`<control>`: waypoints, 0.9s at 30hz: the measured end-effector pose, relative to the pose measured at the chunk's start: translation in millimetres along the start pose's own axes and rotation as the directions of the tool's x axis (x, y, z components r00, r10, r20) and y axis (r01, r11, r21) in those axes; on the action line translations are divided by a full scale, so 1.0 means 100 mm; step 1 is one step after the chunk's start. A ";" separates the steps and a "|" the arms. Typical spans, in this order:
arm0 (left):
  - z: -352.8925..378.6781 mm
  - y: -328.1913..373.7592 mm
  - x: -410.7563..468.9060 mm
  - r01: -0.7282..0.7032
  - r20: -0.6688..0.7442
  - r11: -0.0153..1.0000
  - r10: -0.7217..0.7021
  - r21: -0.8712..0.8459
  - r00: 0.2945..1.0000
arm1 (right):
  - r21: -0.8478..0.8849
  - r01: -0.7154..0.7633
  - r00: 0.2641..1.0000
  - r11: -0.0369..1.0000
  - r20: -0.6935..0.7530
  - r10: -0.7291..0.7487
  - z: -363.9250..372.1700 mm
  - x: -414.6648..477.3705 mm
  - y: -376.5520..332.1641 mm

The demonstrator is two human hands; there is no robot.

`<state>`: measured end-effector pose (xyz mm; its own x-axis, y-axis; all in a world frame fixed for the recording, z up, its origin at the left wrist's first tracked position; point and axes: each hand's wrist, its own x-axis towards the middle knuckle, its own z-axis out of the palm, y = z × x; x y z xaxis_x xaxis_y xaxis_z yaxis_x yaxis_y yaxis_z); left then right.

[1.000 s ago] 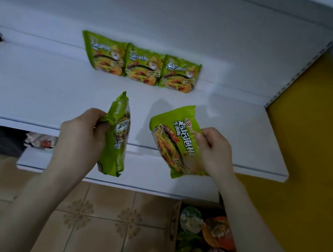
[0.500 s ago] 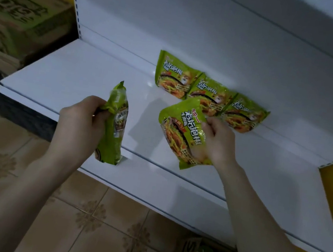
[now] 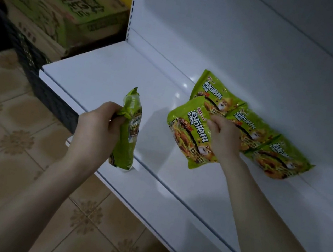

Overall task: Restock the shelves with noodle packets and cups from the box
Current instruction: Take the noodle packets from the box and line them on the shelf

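A person is leaning over a white shelf point(image 3: 103, 76), with both bare arms reaching in from the bottom of the view. The left hand point(image 3: 97, 128) is gripping a green noodle packet point(image 3: 126, 137) near its top, fingers curled round it. This packet is hanging upright and edge-on over the shelf's front edge, near the left corner.

The right hand point(image 3: 222, 139) is pinching a second green packet point(image 3: 184, 133) by its right side, printed face up and tilted, over the middle of the shelf. Its top corner is overlapping the nearest of a row of three matching packets point(image 3: 277, 152), which are leaning along the shelf's back edge. Whether it is touching them cannot be told.

Beyond the shelf's left edge, a printed cardboard carton point(image 3: 66, 7) is sitting above a dark crate point(image 3: 43, 86), with a patterned tiled floor point(image 3: 5, 144) below.
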<state>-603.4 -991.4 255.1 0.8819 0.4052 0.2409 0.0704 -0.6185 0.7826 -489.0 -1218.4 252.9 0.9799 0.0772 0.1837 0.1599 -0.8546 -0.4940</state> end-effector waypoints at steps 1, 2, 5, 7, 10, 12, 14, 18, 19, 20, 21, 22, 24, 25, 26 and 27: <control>0.05 -0.01 0.00 0.009 -0.011 1.000 -0.009 0.000 1.000 | 0.002 0.006 1.000 1.000 0.015 -0.006 0.03 0.06 0.00; 0.10 -0.02 0.00 0.016 -0.019 1.000 -0.016 0.004 1.000 | 0.004 0.012 1.000 1.000 0.022 -0.012 0.07 0.11 0.01; 0.20 -0.08 0.02 0.059 -0.050 0.998 -0.058 0.000 0.997 | -0.008 0.046 0.998 0.999 0.031 -0.046 0.17 0.21 0.08; 0.24 -0.13 0.03 0.081 -0.084 0.997 -0.081 -0.001 0.993 | -0.001 0.066 0.997 0.998 0.043 -0.066 0.23 0.27 0.13; 0.28 -0.17 0.08 0.124 -0.141 0.992 -0.128 -0.033 0.982 | 0.022 0.076 0.995 0.997 0.056 -0.077 0.26 0.34 0.18; 0.31 -0.18 0.10 0.157 -0.170 0.986 -0.165 -0.060 0.972 | 0.005 0.060 0.993 0.998 0.104 -0.060 0.26 0.38 0.19; 0.35 -0.20 0.10 0.168 -0.180 0.982 -0.180 -0.081 0.967 | -0.009 0.036 0.978 0.999 0.204 -0.034 0.22 0.40 0.21; 0.43 -0.22 0.10 0.150 -0.184 0.984 -0.166 -0.100 0.969 | -0.102 -0.006 0.905 0.995 0.422 0.048 0.12 0.33 0.31; 0.45 -0.22 0.09 0.146 -0.184 0.983 -0.164 -0.108 0.969 | -0.132 -0.013 0.905 0.991 0.421 0.068 0.10 0.31 0.34; 0.47 -0.21 0.07 0.142 -0.182 0.983 -0.162 -0.121 0.970 | -0.133 -0.024 0.915 0.991 0.397 0.076 0.09 0.29 0.37; 0.50 -0.20 0.06 0.139 -0.181 0.981 -0.162 -0.136 0.970 | -0.105 -0.036 0.929 0.994 0.362 0.072 0.09 0.27 0.40; 0.52 -0.19 0.06 0.138 -0.182 0.979 -0.165 -0.151 0.969 | -0.064 -0.044 0.943 0.997 0.326 0.063 0.10 0.26 0.43; 0.57 -0.18 0.06 0.138 -0.186 0.974 -0.171 -0.177 0.968 | 0.034 -0.062 0.967 0.997 0.249 0.052 0.12 0.24 0.48; 0.60 -0.17 0.07 0.136 -0.190 0.972 -0.172 -0.190 0.967 | 0.085 -0.068 0.978 0.994 0.203 0.050 0.15 0.24 0.51; 0.64 -0.17 0.08 0.134 -0.194 0.970 -0.174 -0.205 0.965 | 0.129 -0.079 0.987 0.988 0.151 0.060 0.17 0.23 0.55; 0.67 -0.17 0.08 0.132 -0.193 0.967 -0.176 -0.219 0.965 | 0.167 -0.093 0.992 0.982 0.099 0.078 0.20 0.23 0.59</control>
<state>-566.3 -1022.5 205.5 0.7488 0.6300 0.2057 0.0828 -0.3968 0.9142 -454.2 -1257.0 211.1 0.9963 0.0613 0.0596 0.0853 -0.7603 -0.6439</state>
